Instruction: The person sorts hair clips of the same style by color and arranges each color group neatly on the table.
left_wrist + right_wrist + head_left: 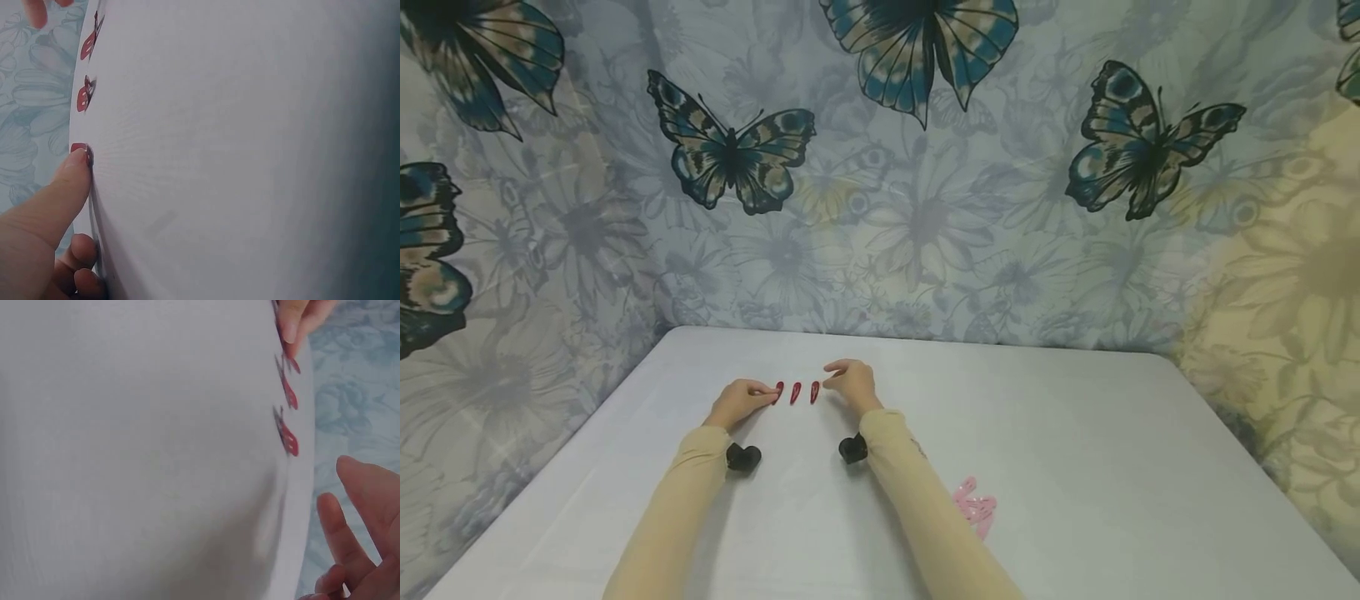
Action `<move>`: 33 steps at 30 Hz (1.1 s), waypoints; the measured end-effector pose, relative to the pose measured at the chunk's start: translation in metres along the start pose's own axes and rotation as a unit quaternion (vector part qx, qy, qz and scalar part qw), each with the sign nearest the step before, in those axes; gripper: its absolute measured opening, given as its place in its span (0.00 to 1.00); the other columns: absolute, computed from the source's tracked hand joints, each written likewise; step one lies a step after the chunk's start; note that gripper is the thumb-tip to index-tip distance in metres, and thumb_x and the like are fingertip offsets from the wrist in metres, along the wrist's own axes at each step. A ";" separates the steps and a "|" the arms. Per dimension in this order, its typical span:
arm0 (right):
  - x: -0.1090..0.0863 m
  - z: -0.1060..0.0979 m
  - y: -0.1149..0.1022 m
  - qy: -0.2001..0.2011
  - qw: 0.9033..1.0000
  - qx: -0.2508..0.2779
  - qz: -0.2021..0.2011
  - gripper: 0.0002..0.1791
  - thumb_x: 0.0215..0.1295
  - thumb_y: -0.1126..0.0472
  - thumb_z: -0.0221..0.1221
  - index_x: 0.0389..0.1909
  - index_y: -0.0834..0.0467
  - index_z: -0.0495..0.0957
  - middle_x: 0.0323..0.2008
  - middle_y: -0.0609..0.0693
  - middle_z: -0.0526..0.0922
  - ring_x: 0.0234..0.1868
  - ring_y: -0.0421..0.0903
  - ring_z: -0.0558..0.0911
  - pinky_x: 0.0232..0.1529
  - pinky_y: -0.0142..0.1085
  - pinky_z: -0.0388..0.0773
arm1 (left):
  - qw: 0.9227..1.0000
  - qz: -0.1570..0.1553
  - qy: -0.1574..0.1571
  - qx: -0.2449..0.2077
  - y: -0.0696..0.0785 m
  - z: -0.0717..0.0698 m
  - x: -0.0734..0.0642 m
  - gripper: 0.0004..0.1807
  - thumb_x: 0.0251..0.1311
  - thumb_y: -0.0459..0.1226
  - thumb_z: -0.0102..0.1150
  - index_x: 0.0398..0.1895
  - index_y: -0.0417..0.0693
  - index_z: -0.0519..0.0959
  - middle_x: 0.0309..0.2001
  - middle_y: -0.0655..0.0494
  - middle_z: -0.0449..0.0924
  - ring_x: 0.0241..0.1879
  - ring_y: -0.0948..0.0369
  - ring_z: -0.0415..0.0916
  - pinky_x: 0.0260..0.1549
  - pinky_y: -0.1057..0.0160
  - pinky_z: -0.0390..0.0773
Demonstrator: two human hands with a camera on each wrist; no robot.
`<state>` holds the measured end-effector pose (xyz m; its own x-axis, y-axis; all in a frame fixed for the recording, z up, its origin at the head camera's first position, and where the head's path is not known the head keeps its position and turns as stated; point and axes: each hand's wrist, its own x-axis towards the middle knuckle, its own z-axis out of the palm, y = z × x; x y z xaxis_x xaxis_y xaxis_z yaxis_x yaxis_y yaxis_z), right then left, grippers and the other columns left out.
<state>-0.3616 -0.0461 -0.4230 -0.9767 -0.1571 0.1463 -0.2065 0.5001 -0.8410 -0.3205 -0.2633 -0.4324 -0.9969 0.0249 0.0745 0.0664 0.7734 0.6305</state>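
Three red snap hair clips lie in a row on the white table: a left clip [778, 392], a middle clip [796, 393] and a right clip [815, 392]. My left hand [741, 403] pinches the left clip, its thumb [76, 164] covering part of it in the left wrist view. Just right of the row, my right hand [853, 385] hovers with thumb and fingers apart and holds nothing. The right wrist view shows the right clip [288, 439] nearest to that hand, not touched by it.
A small group of pink hair clips [977, 507] lies beside my right forearm, partly hidden by the sleeve. The white table [1112, 467] ends at the back against a butterfly-print cloth [925, 233]. Dark wrist cameras [743, 457] hang below both wrists.
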 end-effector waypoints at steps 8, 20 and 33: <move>-0.027 -0.029 -0.037 -0.017 0.997 -0.064 -0.032 0.12 0.50 0.64 0.65 0.39 0.58 0.82 0.29 0.49 0.81 0.40 0.50 0.72 0.39 0.38 0.69 | 1.000 0.005 -0.006 -0.005 0.000 0.005 0.000 0.13 0.53 0.42 0.61 0.34 0.42 0.83 0.41 0.44 0.78 0.42 0.46 0.71 0.41 0.49 0.67; -0.057 -0.056 -0.055 -0.035 0.992 -0.018 -0.121 0.12 0.51 0.64 0.64 0.39 0.59 0.82 0.30 0.49 0.82 0.45 0.48 0.75 0.40 0.36 0.71 | 1.000 0.011 -0.007 0.002 -0.004 0.003 0.002 0.13 0.53 0.43 0.61 0.35 0.43 0.83 0.42 0.43 0.77 0.40 0.48 0.72 0.39 0.49 0.68; -0.085 -0.087 -0.036 -0.049 0.992 0.047 -0.108 0.11 0.53 0.62 0.63 0.38 0.57 0.81 0.32 0.46 0.82 0.44 0.43 0.74 0.39 0.38 0.69 | 1.000 0.011 -0.012 0.002 -0.001 0.001 -0.001 0.13 0.54 0.42 0.60 0.34 0.41 0.82 0.40 0.43 0.77 0.38 0.49 0.72 0.38 0.50 0.68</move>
<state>-0.2766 0.0232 -0.3599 -0.8991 -0.3356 0.2811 -0.3992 0.3646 -0.8413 -0.3197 -0.2636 -0.4335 -0.9960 0.0575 0.0691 0.0882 0.7749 0.6259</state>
